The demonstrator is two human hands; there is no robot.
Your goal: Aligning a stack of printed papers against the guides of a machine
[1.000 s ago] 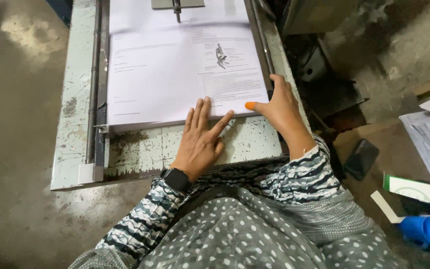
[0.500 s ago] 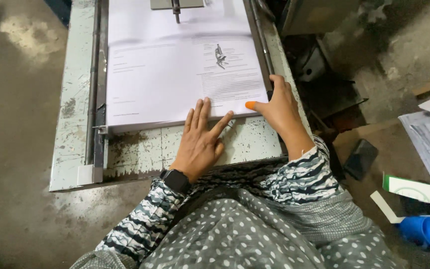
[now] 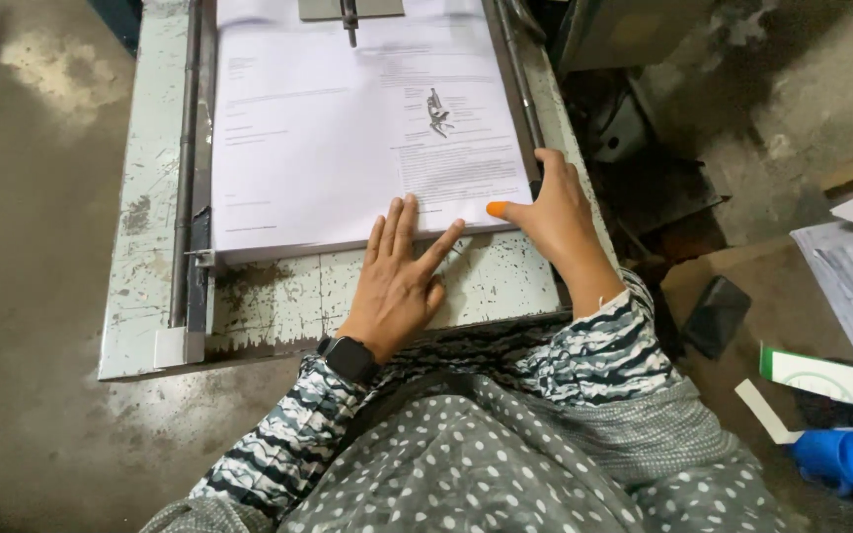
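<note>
Head view: paper stack fills upper centre of worn metal table, long axis left-right. Left hand flat, fingers spread, tips on stack's near edge, gripping nothing. Right hand open, bracing the lower-right corner.

- One view only, from a camera worn on the person's head.
- It looks steeply down over the person's lap and forearms onto the worn metal table just ahead.
- It is near: the stack of paper fills the upper middle, cut by the top edge.
- The concrete floor shows left, clutter right.
</note>
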